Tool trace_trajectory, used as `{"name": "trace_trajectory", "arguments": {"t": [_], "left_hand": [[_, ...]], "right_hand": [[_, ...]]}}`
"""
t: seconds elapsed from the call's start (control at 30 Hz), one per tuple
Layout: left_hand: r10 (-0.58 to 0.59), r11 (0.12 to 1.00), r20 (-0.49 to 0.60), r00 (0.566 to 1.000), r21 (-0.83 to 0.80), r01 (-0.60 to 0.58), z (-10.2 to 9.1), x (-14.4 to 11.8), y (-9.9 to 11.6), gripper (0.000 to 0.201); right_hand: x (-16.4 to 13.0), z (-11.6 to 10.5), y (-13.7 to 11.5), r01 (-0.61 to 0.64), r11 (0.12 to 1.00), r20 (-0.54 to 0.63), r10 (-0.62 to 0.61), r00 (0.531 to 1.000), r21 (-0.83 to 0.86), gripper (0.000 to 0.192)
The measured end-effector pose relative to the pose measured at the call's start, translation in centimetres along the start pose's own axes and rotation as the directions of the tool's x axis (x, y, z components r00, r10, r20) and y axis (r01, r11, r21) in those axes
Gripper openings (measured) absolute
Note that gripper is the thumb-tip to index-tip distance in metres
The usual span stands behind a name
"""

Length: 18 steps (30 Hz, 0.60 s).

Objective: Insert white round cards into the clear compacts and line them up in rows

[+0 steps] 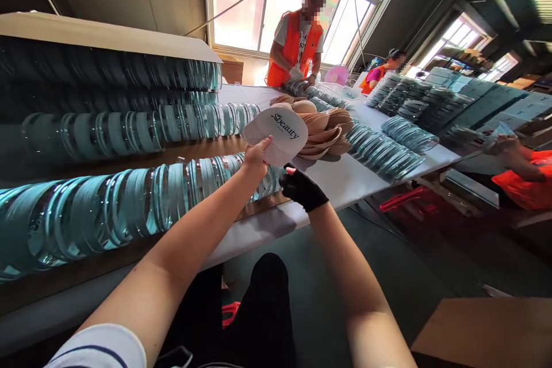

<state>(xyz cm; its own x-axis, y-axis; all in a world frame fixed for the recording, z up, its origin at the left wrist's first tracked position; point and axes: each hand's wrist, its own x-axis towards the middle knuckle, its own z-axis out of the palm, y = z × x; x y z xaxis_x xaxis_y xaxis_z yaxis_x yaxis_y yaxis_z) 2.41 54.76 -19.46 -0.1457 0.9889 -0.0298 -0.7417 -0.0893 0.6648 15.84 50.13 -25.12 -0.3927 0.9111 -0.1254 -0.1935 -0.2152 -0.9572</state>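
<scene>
My left hand (255, 158) grips the lower edge of a round white card (278, 133) printed "Sbeauty", held up above the table edge. My right hand (302, 187), in a black glove, hovers just below and to the right of the card with its fingers curled; whether it touches the card I cannot tell. Right behind the card lies a fanned pile of tan round pads (325, 129). Long rows of clear teal-tinted round cases (129, 195) lie on their edges along the table to my left.
The white-covered table (345, 175) carries more rows of clear cases (383, 152) on the right. A person in an orange vest (295, 46) works at the far end; another orange sleeve (524, 181) shows at right. A cardboard box (487, 330) sits at lower right.
</scene>
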Motion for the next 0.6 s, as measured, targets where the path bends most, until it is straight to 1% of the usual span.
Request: {"name": "trace_trajectory", "arguments": {"t": [0.03,0.07,0.13,0.2,0.27,0.33,0.4,0.47,0.53,0.6], "left_hand": [[-0.002,1.000,-0.009,1.000,0.000,0.002,0.0,0.0,0.1,0.039],[-0.016,1.000,-0.024,1.000,-0.003,0.016,0.0,0.1,0.2,0.037],[-0.063,0.998,-0.056,0.996,-0.007,0.062,0.1,0.3,0.6,0.032],[-0.115,0.993,-0.068,0.991,-0.014,0.114,0.2,0.4,1.0,0.027],[-0.134,0.991,-0.070,0.988,-0.025,0.133,0.3,0.5,1.3,0.026],[-0.136,0.990,-0.077,0.988,-0.037,0.133,0.4,0.5,1.5,0.028],[-0.139,0.990,-0.082,0.987,-0.030,0.137,0.4,0.5,1.6,0.028],[-0.140,0.990,-0.075,0.987,-0.025,0.138,0.4,0.5,1.5,0.028],[-0.131,0.991,-0.058,0.990,-0.026,0.130,0.3,0.6,1.4,0.029],[-0.123,0.992,-0.035,0.992,-0.032,0.122,0.3,0.7,1.3,0.030]], "right_hand": [[0.5,0.4,-0.5,-0.006,1.000,-0.024,0.006,1.000,0.003,0.018],[1.1,0.7,-1.1,-0.023,1.000,-0.023,0.023,0.999,-0.010,0.014],[2.0,1.0,-2.1,-0.076,0.996,0.015,0.077,0.997,-0.056,0.017],[2.4,0.8,-2.9,-0.098,0.991,0.030,0.101,0.994,-0.085,0.020],[2.2,0.8,-3.1,-0.059,0.995,0.017,0.061,0.998,-0.084,0.020],[1.7,1.2,-2.9,0.014,0.996,0.014,-0.013,1.000,-0.084,0.020],[1.2,1.8,-2.4,0.080,0.992,0.010,-0.080,0.997,-0.095,0.026],[1.1,2.2,-2.0,0.107,0.988,-0.009,-0.109,0.994,-0.109,0.029],[1.6,1.8,-2.0,0.086,0.987,-0.003,-0.087,0.996,-0.134,0.024],[2.6,0.8,-2.4,0.000,0.983,0.046,0.009,0.999,-0.182,0.020]]}}
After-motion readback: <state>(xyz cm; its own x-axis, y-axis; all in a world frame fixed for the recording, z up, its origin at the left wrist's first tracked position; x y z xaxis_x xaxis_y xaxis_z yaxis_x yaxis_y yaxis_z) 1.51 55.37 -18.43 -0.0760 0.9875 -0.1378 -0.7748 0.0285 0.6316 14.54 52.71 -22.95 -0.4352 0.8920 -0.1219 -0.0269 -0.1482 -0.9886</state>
